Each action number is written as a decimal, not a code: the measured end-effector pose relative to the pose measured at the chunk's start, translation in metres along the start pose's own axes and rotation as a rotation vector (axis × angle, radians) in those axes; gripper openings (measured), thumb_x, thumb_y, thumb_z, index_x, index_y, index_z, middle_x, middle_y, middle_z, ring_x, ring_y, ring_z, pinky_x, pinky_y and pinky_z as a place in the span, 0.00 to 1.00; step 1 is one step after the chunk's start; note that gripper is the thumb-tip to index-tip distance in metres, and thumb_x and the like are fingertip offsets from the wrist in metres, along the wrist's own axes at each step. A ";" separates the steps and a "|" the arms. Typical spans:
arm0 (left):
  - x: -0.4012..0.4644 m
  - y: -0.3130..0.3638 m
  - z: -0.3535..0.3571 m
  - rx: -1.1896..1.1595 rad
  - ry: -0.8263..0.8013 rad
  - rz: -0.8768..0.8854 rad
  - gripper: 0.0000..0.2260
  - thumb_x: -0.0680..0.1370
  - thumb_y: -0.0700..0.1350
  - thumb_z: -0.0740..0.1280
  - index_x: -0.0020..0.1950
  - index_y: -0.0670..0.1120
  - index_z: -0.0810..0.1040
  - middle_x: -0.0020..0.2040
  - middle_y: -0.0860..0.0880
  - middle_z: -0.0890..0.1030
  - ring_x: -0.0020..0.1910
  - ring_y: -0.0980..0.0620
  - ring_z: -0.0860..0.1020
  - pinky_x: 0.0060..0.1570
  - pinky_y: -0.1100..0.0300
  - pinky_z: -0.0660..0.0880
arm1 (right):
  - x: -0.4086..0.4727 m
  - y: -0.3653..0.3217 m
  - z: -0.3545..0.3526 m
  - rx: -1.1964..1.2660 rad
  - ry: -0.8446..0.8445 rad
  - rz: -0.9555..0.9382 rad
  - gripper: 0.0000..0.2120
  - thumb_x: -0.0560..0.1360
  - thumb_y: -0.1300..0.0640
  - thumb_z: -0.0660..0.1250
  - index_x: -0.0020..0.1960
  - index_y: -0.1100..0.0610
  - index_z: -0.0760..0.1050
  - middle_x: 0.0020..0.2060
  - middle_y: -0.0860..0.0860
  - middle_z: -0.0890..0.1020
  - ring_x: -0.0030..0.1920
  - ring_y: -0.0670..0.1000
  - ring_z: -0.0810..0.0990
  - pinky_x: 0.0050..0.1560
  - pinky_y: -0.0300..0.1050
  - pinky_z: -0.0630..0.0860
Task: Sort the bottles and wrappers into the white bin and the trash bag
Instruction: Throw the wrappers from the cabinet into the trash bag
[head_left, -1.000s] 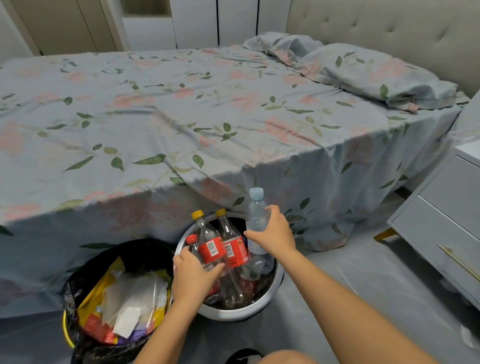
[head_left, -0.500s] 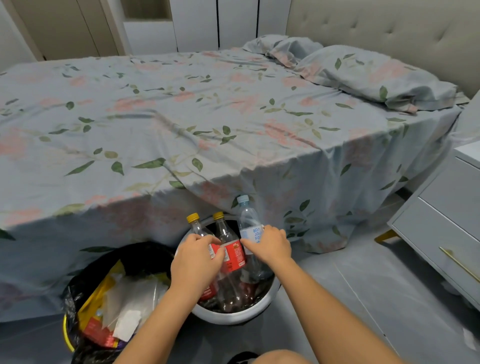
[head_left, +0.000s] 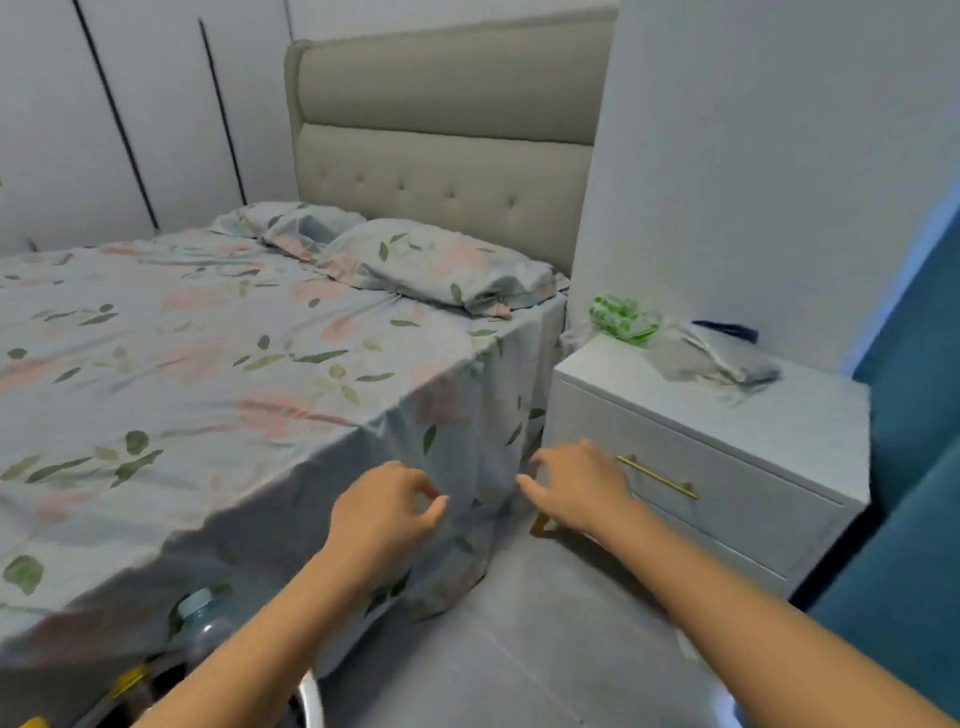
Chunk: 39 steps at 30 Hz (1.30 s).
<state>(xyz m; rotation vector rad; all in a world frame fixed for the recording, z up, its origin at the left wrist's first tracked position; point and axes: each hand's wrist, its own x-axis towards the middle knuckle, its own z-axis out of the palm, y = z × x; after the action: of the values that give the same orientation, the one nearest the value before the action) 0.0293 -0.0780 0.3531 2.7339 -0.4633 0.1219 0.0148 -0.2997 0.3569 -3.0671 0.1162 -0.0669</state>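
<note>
Both my hands are raised and hold nothing. My left hand (head_left: 387, 512) hovers in front of the bed's corner with its fingers loosely curled. My right hand (head_left: 574, 486) hovers in front of the nightstand's drawer, fingers relaxed. At the bottom left, the white bin's rim (head_left: 311, 699) peeks out beside my left forearm. A clear bottle with a pale blue cap (head_left: 200, 621) stands in the bin, and a yellow cap (head_left: 127, 683) shows beside it. On the nightstand lie a green and clear wrapper (head_left: 621, 317) and a crumpled clear wrapper (head_left: 719, 356). The trash bag is out of view.
The bed with a floral sheet (head_left: 208, 374) fills the left, pillows (head_left: 436, 265) at its head. A white nightstand (head_left: 727, 452) with a gold handle (head_left: 657, 475) stands to the right against the wall. A teal surface (head_left: 914, 467) borders the far right. Grey tiled floor (head_left: 519, 649) lies between.
Both hands have let go of the bottles in the bin and risen. The view has swung right and up, from the bin and trash bag to the nightstand.
</note>
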 end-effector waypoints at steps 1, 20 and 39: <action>0.022 0.023 0.002 -0.025 0.000 0.044 0.13 0.74 0.60 0.63 0.51 0.56 0.82 0.52 0.54 0.79 0.53 0.52 0.78 0.47 0.57 0.75 | 0.007 0.026 -0.015 0.002 0.061 0.048 0.22 0.76 0.39 0.57 0.62 0.50 0.76 0.58 0.53 0.80 0.61 0.58 0.73 0.57 0.51 0.73; 0.247 0.224 0.135 -0.220 -0.118 0.345 0.15 0.76 0.54 0.65 0.60 0.51 0.78 0.57 0.50 0.78 0.56 0.52 0.76 0.51 0.60 0.71 | 0.153 0.320 -0.010 -0.045 0.210 0.546 0.34 0.72 0.37 0.66 0.70 0.53 0.63 0.67 0.53 0.69 0.67 0.56 0.66 0.59 0.53 0.71; 0.275 0.271 0.116 -1.373 -0.553 -0.255 0.28 0.70 0.60 0.71 0.59 0.41 0.73 0.55 0.42 0.79 0.50 0.46 0.82 0.47 0.52 0.81 | 0.132 0.298 -0.019 -0.329 0.985 -0.123 0.03 0.69 0.56 0.69 0.41 0.54 0.80 0.33 0.50 0.79 0.34 0.54 0.80 0.22 0.43 0.69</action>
<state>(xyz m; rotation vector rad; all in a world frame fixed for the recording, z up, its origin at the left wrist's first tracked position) 0.2012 -0.4424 0.3766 1.3907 -0.1790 -0.7469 0.1235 -0.6075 0.3595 -2.9923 -0.0196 -1.6815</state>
